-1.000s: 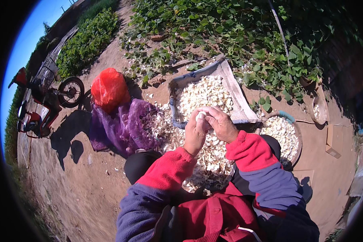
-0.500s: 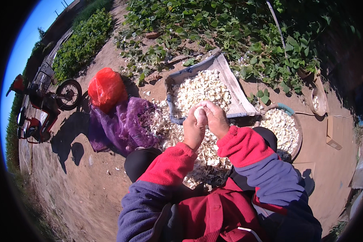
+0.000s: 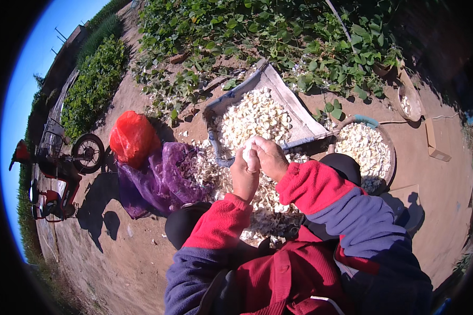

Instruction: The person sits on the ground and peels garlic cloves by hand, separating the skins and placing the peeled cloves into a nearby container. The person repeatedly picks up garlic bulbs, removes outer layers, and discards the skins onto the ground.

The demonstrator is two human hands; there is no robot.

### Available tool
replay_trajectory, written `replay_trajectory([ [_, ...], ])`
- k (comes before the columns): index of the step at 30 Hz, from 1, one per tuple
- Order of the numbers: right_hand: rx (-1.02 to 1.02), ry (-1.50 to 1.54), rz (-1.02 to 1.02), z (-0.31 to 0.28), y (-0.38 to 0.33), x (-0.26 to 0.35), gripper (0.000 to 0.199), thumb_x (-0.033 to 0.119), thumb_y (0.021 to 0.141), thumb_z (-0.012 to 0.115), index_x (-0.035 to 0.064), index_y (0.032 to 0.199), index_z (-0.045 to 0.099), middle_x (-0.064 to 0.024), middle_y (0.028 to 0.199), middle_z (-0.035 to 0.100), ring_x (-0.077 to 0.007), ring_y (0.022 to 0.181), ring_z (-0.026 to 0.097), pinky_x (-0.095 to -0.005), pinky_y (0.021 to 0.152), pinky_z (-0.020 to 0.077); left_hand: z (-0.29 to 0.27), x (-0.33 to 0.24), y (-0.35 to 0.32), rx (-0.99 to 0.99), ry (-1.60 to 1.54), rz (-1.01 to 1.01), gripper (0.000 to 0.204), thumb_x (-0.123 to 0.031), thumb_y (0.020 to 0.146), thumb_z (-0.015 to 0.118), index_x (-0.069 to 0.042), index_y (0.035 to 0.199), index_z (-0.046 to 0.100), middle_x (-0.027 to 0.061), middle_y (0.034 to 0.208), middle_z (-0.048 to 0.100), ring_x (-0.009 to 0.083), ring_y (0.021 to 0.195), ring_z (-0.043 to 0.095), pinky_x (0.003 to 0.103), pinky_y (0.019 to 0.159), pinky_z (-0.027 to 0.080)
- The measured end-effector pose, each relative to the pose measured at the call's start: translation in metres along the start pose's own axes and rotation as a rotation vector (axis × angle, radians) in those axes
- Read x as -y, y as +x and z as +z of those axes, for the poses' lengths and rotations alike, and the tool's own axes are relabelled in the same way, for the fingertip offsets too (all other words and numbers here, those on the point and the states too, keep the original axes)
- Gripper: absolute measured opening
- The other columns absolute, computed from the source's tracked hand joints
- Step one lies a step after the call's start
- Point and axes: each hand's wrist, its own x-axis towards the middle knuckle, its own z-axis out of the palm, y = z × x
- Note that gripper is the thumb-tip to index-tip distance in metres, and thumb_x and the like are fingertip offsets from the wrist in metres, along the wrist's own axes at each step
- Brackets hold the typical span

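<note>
A whitish garlic bulb [image 3: 248,149] is pinched between my hands, partly covered by the fingers. My left hand [image 3: 245,177] closes round it from below, thumb up. From the right, my right hand [image 3: 272,159] presses its fingers against the top of the same bulb. Just beyond them, garlic cloves [image 3: 255,113] lie heaped in a cloth-lined tray [image 3: 306,119] with a blue-grey rim. Under my hands and between my knees spreads a pile of papery garlic skins [image 3: 215,176].
A round basket [image 3: 391,157] of cloves stands at right, near a cardboard box [image 3: 437,139] and a scoop-shaped container [image 3: 412,100]. At left lie a purple mesh bag [image 3: 163,181] and a red plastic bag [image 3: 133,139]. Farther left is a red motorbike [image 3: 55,181]; leafy vines [image 3: 220,31] grow behind.
The view has shifted slightly, so the surroundings sit a little differently. My hands stay together on the bulb, and the right fingers now cover more of its top.
</note>
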Motion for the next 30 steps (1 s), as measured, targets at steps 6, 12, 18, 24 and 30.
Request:
replay_trajectory([
  [6,-0.059,-0.007,-0.061,0.002,-0.004,-0.01,0.014,0.009,0.095,0.046,0.0054,0.1,0.059,-0.0142,0.081,0.064,-0.0245,0.076,0.063,-0.0362,0.07,0.0493,-0.004,0.005,-0.006,0.058,0.089,-0.101,0.043,-0.042,0.098,0.05,0.0,0.107,0.058,0.0179,0.074,0.065,0.0254,0.069,0.065,0.037,0.065,0.05],
  [12,-0.024,0.076,-0.019,-0.002,-0.011,-0.007,0.023,-0.001,0.094,0.039,0.0037,0.105,0.059,-0.0043,0.086,0.06,-0.0115,0.083,0.055,-0.0283,0.077,0.0477,0.0,0.002,-0.009,0.063,0.116,-0.059,0.041,-0.038,0.098,0.051,-0.001,0.112,0.056,0.0192,0.074,0.064,0.0257,0.067,0.064,0.036,0.065,0.05],
  [18,-0.087,-0.094,0.012,-0.005,-0.011,0.009,0.017,0.012,0.098,0.046,0.0022,0.104,0.058,-0.0105,0.088,0.064,-0.0201,0.082,0.061,-0.0326,0.075,0.0485,0.0,-0.007,-0.01,0.1,-0.194,-0.106,0.036,-0.029,0.1,0.05,-0.002,0.123,0.052,0.007,0.076,0.064,0.0134,0.066,0.06,0.029,0.061,0.049],
  [24,-0.03,-0.309,-0.158,-0.011,-0.007,0.029,0.02,0.016,0.098,0.049,0.0035,0.111,0.058,-0.0182,0.094,0.062,-0.0335,0.087,0.062,-0.0382,0.076,0.0479,-0.005,-0.024,0.0,0.176,-0.526,-0.238,0.037,-0.033,0.104,0.035,-0.002,0.121,0.047,0.0047,0.076,0.057,0.0114,0.059,0.054,0.024,0.052,0.046],
  [30,0.044,-0.433,-0.341,-0.02,-0.008,0.042,0.025,0.01,0.091,0.056,0.009,0.116,0.058,-0.0148,0.097,0.058,-0.0353,0.09,0.061,-0.0408,0.075,0.0501,-0.015,-0.033,0.001,0.115,-0.264,-0.031,0.033,-0.029,0.104,0.04,-0.004,0.125,0.034,0.008,0.075,0.057,0.0113,0.053,0.053,0.024,0.045,0.044],
])
